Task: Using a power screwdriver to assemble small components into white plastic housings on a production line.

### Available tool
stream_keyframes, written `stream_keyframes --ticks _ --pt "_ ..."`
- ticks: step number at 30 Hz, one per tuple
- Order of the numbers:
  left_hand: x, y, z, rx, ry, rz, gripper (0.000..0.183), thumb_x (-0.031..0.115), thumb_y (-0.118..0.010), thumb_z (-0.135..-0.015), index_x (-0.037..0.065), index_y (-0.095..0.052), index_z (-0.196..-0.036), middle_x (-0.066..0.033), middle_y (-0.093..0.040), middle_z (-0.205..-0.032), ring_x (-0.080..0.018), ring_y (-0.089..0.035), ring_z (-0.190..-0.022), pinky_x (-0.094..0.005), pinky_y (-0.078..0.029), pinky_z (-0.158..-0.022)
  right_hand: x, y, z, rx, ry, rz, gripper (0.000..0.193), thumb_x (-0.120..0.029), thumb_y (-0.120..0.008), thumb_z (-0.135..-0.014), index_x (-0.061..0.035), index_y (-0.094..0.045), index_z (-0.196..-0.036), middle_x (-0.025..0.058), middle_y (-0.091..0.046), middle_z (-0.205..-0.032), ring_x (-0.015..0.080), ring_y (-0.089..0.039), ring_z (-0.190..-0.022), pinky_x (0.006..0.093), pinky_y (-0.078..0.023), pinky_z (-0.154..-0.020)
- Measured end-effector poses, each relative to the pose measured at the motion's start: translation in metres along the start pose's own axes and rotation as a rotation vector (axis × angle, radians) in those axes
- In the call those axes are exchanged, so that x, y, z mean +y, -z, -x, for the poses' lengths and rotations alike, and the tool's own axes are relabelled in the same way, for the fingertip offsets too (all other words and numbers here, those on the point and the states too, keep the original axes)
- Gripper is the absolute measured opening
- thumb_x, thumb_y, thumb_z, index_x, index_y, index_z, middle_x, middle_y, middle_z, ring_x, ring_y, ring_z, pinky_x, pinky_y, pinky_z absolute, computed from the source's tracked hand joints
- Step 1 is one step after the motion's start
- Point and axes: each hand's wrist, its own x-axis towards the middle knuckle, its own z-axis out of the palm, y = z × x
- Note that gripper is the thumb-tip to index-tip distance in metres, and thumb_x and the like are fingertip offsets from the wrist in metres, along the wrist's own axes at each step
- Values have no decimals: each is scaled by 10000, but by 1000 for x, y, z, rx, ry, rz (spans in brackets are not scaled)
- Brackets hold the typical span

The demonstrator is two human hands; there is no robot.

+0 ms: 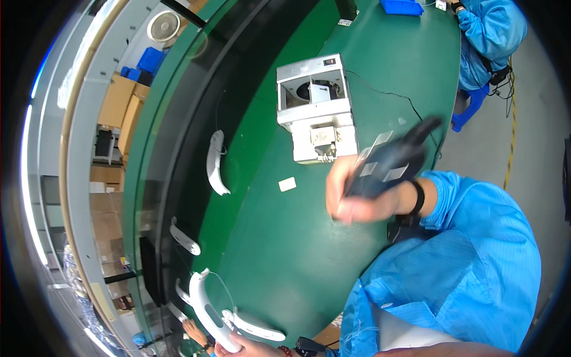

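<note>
My right hand (369, 205) is wrapped round a dark handheld tool (389, 160), just in front of a silver metal machine. Motion smears the tool, so its exact kind is unclear; pale rectangular patches show on it. At the lower edge, my left hand (253, 348) grips a long white curved plastic piece (205, 306), which stands up from the fingers. Much of this hand is cut off by the picture's edge. Beside it lies another white curved piece (259, 327) with a thin wire. A small pale yellow card (287, 184) lies on the green table between the machine and me.
The silver machine (324, 110) has a switch and a trailing black cable (392, 94). More white curved pieces (215, 163) rest along the dark belt at left. Another person's hand (193, 331) is at the lower left. A co-worker in blue (493, 33) sits far right, near a blue tray (402, 7).
</note>
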Motion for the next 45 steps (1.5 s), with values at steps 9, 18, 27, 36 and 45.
stream_keyframes --ticks 9,18,27,36,45 --pt "-28 -10 85 -279 -145 -18 351 -74 -702 -742 -30 -624 -1082 -150 -587 -1006 -306 -573 -933 -429 -470 -825 -28 8 -67 121 286 456 128 -63 -668 -883 -57 -564 -808 -14 -560 -630 71 -535 -574 264 -436 -544" --pt "32 -52 98 -949 -303 -111 431 121 -817 -722 35 -539 -1040 -157 -548 -1249 -413 -508 -1247 -523 -387 -949 -19 25 -64 207 144 602 172 -148 -692 -880 -58 -577 -789 -23 -566 -642 64 -520 -589 265 -422 -557" --pt "29 -34 89 -1132 -275 -39 362 165 -781 -781 36 -578 -1052 -149 -598 -1261 -347 -547 -1183 -506 -406 -913 -19 14 -68 193 145 598 185 -160 -684 -891 -68 -574 -774 -16 -576 -637 68 -534 -578 263 -429 -556" --pt "29 -27 88 -1165 -311 -65 350 172 -774 -782 46 -603 -1060 -131 -601 -1248 -323 -545 -1132 -457 -382 -927 -16 16 -70 198 110 558 169 -146 -686 -889 -63 -577 -789 -15 -587 -667 67 -541 -603 261 -432 -564" --pt "40 -41 78 -1125 -305 42 426 193 -826 -721 57 -607 -1060 -126 -596 -1150 -333 -550 -1035 -443 -399 -883 -12 15 -72 174 53 595 178 -149 -693 -889 -56 -579 -789 -18 -590 -683 69 -538 -613 261 -434 -578"
